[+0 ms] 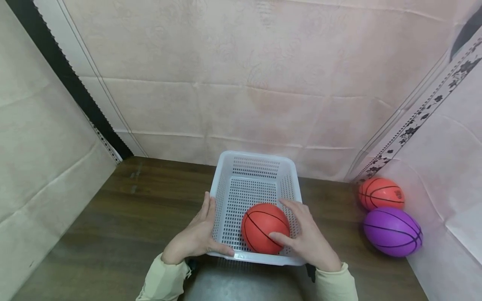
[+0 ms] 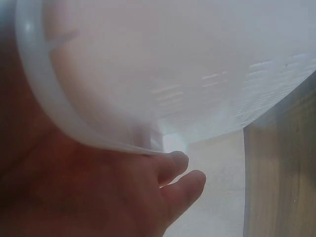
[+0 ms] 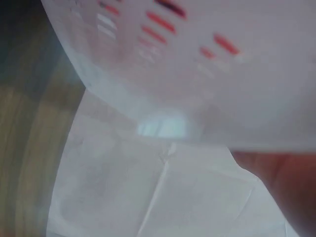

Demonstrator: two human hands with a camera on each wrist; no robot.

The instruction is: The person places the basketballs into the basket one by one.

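A white perforated plastic basket [image 1: 255,155] is in front of me on the brown table, with an orange-red basketball [image 1: 263,225] inside near its front end. My left hand [image 1: 196,234] holds the front-left corner of the basket. Its thumb lies on the front rim, while the fingers run along the outside of the left wall; the left wrist view shows these fingers [image 2: 182,192] beside the basket. Over the right rim reaches my right hand [image 1: 306,236], thumb and fingers spread, with the thumb tip right at the ball's side. Only part of this hand shows in the right wrist view.
On the right of the table, against the cloth wall [image 1: 444,175], are a purple ball [image 1: 393,231] and a second orange ball [image 1: 381,193] behind it. Cloth walls also stand at the back and left. A grey surface [image 1: 244,282] shows below the basket's front edge.
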